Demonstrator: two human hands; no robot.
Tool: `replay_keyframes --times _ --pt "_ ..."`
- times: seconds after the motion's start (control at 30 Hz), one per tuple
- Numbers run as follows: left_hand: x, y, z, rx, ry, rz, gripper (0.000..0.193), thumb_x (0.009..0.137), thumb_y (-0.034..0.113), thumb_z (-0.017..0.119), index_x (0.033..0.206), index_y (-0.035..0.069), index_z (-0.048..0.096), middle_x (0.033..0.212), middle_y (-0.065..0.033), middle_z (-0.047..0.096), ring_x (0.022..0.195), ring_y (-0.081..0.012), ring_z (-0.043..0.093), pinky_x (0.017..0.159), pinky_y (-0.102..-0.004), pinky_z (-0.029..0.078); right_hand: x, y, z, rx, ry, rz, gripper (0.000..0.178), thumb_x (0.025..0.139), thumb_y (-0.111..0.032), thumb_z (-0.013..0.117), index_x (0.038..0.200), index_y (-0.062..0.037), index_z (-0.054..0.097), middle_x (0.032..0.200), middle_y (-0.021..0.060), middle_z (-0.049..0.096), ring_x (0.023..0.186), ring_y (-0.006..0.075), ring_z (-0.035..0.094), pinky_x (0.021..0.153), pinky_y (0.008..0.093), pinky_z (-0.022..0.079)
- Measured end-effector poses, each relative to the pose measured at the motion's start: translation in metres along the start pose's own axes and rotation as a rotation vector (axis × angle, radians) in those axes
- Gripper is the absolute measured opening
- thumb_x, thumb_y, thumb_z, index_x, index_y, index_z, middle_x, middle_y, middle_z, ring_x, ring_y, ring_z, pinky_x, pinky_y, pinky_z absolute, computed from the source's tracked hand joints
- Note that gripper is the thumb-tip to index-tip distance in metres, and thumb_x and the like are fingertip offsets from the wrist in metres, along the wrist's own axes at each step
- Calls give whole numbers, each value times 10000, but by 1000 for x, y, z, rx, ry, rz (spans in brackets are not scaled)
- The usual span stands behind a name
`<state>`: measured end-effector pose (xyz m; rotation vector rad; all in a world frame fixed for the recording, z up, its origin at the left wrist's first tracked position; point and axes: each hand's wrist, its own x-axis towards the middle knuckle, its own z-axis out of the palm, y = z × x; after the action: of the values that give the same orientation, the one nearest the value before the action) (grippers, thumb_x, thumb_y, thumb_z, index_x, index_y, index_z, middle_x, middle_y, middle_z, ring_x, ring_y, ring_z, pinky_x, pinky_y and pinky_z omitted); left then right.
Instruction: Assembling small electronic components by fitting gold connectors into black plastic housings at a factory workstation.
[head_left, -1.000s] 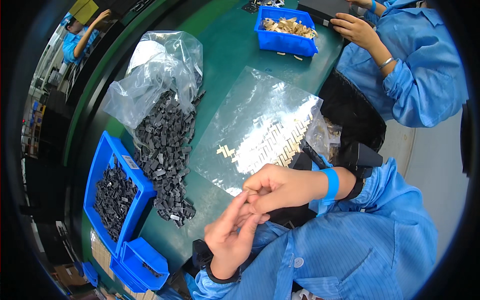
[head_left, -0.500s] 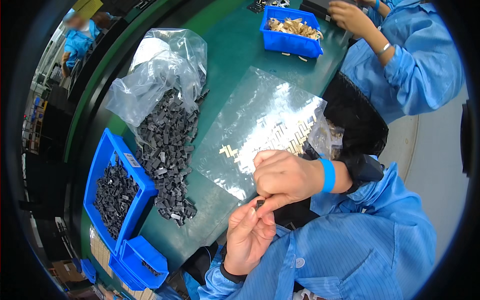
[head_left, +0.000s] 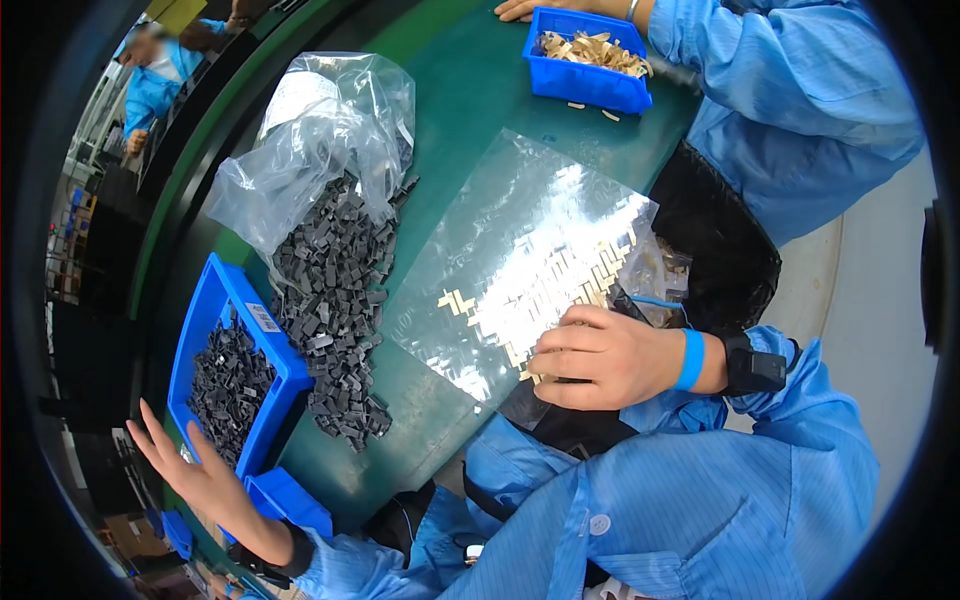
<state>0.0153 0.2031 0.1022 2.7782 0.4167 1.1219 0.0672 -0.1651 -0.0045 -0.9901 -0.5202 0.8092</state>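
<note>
My left hand (head_left: 205, 480) is stretched out with its fingers spread, over the near end of the blue bin (head_left: 287, 350). No object shows in it. That bin holds many small black parts (head_left: 230, 385). My right hand (head_left: 610, 362) hovers or rests at the near edge of a clear plastic bag (head_left: 440, 265), its fingers bent and somewhat apart, with the tips by small gold-coloured metal strips (head_left: 600, 265) laid out in slanting rows. Its thumb is mostly hidden, and I see nothing gripped. A heap of black rectangular plastic pieces (head_left: 335, 290) lies between bin and bag.
A crumpled clear bag (head_left: 340, 130) lies at the heap's far end. A smaller blue bin (head_left: 290, 500) stands partly behind my left forearm. At the far right, a co-worker's sleeve (head_left: 790, 80) reaches past a blue bin (head_left: 590, 88) of loose gold-coloured strips.
My hands have parted from a small dark piece they pinched together. The left swung out left and opened; the right moved right to the strips. The co-worker's arm reached farther left.
</note>
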Motion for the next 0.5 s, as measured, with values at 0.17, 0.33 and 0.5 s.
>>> replay_keyframes --times 0.17,0.33,0.5 --pt "-72 95 23 -1141 -325 -513 745 745 99 636 1368 85 227 1314 -128 371 1191 -251 374 922 -401 353 2 6 -1 -20 -9 11 181 837 -176 592 793 -18 515 666 8 518 588 66 458 546 219 374" --pt "-106 136 39 -1721 -736 -1264 612 836 131 547 1341 72 207 1250 -196 385 1201 -301 366 971 -485 328 4 3 5 -52 -24 29 174 836 -168 592 798 -16 519 673 11 523 594 67 464 549 219 378" --pt "-100 157 69 -1777 -658 -1335 548 829 5 526 1304 77 262 1228 -163 413 1168 -262 408 961 -449 346 4 -17 6 -91 -64 42 167 835 -161 592 803 -13 523 679 14 528 599 68 470 553 218 382"
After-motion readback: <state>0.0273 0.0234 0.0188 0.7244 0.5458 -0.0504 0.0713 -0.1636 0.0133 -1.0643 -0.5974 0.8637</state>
